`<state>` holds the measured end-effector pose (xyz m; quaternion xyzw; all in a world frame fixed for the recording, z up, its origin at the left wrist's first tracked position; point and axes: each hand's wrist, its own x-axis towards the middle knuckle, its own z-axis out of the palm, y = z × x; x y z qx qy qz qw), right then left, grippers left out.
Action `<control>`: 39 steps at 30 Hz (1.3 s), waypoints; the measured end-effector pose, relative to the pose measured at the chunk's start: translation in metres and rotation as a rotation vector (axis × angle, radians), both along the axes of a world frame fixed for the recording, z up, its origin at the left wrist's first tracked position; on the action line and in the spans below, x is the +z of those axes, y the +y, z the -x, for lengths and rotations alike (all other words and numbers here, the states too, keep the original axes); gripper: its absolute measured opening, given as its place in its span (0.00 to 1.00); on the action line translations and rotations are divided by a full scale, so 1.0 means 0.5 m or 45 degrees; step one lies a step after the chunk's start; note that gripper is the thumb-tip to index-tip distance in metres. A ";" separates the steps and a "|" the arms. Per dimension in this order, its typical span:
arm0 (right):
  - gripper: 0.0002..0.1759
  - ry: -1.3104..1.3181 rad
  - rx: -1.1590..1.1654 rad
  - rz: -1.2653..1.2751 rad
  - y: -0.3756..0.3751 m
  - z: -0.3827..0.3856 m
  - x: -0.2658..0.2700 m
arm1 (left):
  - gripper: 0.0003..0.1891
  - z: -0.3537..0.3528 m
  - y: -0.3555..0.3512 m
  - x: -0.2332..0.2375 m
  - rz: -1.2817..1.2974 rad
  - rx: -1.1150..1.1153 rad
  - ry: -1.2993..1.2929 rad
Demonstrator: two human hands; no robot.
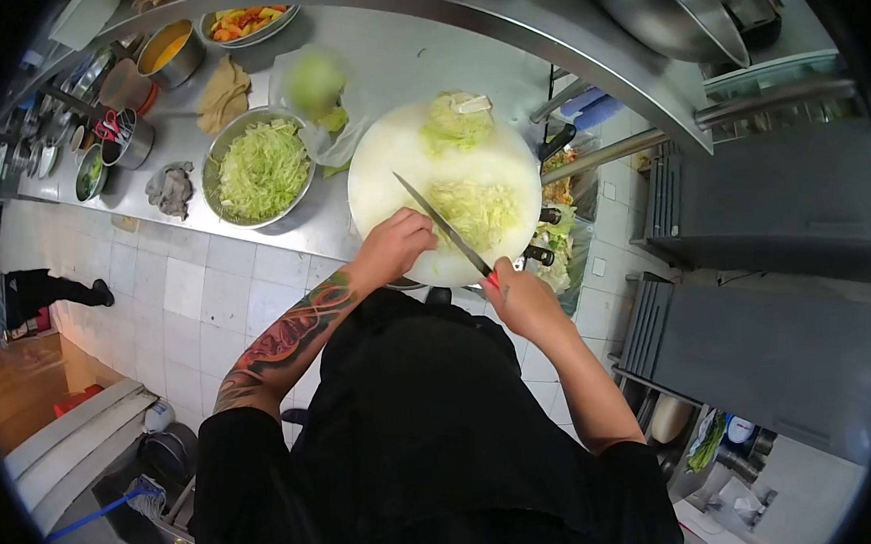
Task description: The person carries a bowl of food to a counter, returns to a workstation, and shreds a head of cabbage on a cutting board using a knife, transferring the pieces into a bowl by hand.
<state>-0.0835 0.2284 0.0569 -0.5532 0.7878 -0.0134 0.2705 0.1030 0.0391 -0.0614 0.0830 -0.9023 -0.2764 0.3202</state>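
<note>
My right hand [520, 295] is wrapped round the red handle of a knife [442, 222], whose blade points up and left across the round white cutting board [374, 161]. Shredded cabbage [482, 212] lies under and beside the blade. My left hand [394, 245] is at the board's lower left, left of the blade, with its fingers curled together; whether anything is in them is hidden. A cut cabbage piece [458, 123] rests near the board's top. Left of the board stands a metal bowl [214, 201] full of shredded cabbage [262, 171].
A blurred green cabbage [314, 83] is beside a plastic bag [348, 143]. Cloths [223, 93], a pot [171, 55] and a utensil container [130, 141] stand left. A metal shelf [500, 19] crosses above. Knife handles [555, 142] stick out right of the board. Another person's leg [68, 289] shows at far left.
</note>
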 end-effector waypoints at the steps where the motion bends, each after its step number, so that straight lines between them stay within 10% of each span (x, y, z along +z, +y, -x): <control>1: 0.20 -0.003 0.010 -0.006 0.001 -0.006 -0.006 | 0.05 -0.005 0.001 -0.001 -0.044 0.002 0.013; 39: 0.20 0.044 -0.030 0.016 0.000 -0.009 -0.048 | 0.06 0.001 -0.021 -0.003 0.044 0.007 -0.063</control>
